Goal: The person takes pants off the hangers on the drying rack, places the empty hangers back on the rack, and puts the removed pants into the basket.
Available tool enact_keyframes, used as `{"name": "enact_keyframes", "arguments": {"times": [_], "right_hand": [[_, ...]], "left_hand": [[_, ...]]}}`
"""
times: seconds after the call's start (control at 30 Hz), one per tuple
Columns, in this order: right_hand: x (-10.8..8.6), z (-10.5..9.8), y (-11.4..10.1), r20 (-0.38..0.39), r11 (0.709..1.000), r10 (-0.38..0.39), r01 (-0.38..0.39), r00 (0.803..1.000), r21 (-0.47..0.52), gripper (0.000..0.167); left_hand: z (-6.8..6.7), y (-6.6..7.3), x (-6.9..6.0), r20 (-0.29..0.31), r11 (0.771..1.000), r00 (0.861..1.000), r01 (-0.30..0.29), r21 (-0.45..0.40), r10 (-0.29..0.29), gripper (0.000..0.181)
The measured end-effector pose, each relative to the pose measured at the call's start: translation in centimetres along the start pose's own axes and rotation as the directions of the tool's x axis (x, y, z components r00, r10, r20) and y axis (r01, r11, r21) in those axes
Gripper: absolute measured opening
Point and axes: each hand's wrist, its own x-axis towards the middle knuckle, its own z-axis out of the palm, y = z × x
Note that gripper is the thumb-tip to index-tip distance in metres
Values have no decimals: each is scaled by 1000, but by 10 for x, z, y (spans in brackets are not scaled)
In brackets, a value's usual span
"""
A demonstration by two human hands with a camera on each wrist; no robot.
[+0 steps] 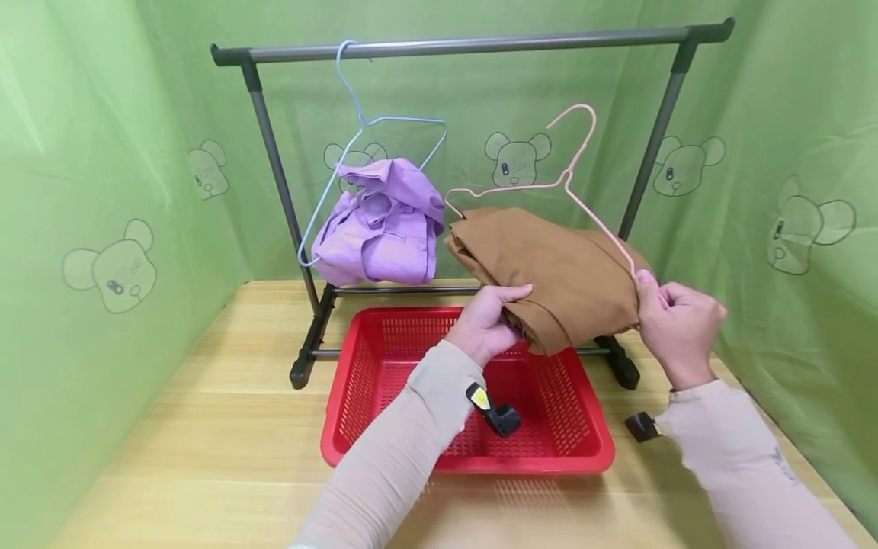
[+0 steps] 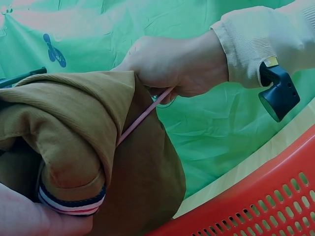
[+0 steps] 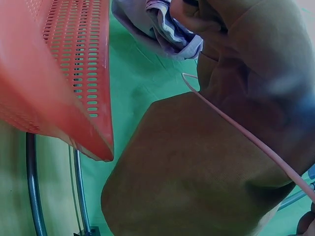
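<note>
A folded brown garment [image 1: 549,267] hangs over the lower bar of a pink hanger [image 1: 568,174], held in the air above the red basket. My left hand [image 1: 488,320] pinches the garment's lower left edge, thumb on top and fingers underneath. With my right hand [image 1: 679,324] I grip the hanger's lower right corner, thumb along the wire. The hanger's hook is free, below the rack's rail. In the left wrist view, a navy, white and red striped band [image 2: 74,204] edges the cloth beside my left hand. The pink lower bar [image 3: 246,132] crosses the brown cloth in the right wrist view.
A dark metal rack [image 1: 480,47] spans the back. On its left side a blue hanger [image 1: 362,120] carries a folded purple garment [image 1: 391,236]. The red perforated basket [image 1: 480,463] stands on the wooden table [image 1: 226,427]. Green curtains [image 1: 775,320] enclose the sides and back.
</note>
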Motion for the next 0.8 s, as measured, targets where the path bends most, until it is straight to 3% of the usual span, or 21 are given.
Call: {"name": "enact_keyframes", "arguments": {"times": [0.8], "right_hand": [[0, 4, -2, -26, 999, -3, 2, 1000, -34, 54]], "left_hand": [[-3, 1, -1, 27, 1000, 1000, -9, 14, 9, 13]]}}
